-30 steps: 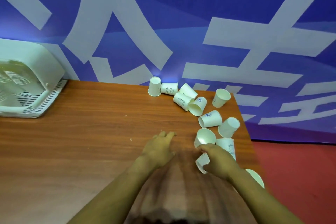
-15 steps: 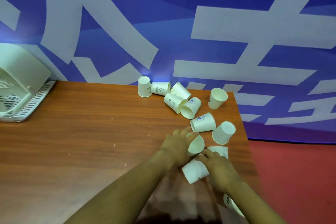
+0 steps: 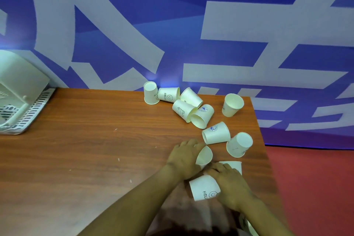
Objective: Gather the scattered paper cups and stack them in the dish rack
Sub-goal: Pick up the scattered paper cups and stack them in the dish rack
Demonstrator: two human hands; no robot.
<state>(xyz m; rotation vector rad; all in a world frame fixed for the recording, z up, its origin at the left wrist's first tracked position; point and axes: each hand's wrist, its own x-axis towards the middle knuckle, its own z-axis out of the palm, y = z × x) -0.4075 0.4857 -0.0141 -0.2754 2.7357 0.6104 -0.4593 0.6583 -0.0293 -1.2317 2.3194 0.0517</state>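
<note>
At nine o'clock, on the far left edge of the brown wood-grain table [image 3: 86, 149], sits the pale slotted plastic dish rack [image 3: 23, 113], well apart from every cup; it is the destination, so nothing needs to be near it until a stack is built.

Moving right, toward twelve and one o'clock, white paper cups lie in a loose chain along the back edge and right side: an upturned white cup [image 3: 151, 95] touching a "HELLO" printed cup on its side [image 3: 168, 95], then a tipped bear-printed cup [image 3: 183, 110] against a blue-logo cup [image 3: 203, 116], and an upright cup [image 3: 232, 105] standing alone nearer the blue-and-white banner wall [image 3: 191, 25].

Near centre, the left hand [image 3: 184, 159] curls round an open-mouthed white cup [image 3: 204, 156], tilting its mouth rightward, probably to receive another.

At five o'clock, the right hand [image 3: 230, 186] clasps a second "HELLO" cup lying sideways [image 3: 204, 188], its base toward the other cup, seemingly lined up for nesting. Another cup [image 3: 234, 165] lies just behind the fingers.
</note>
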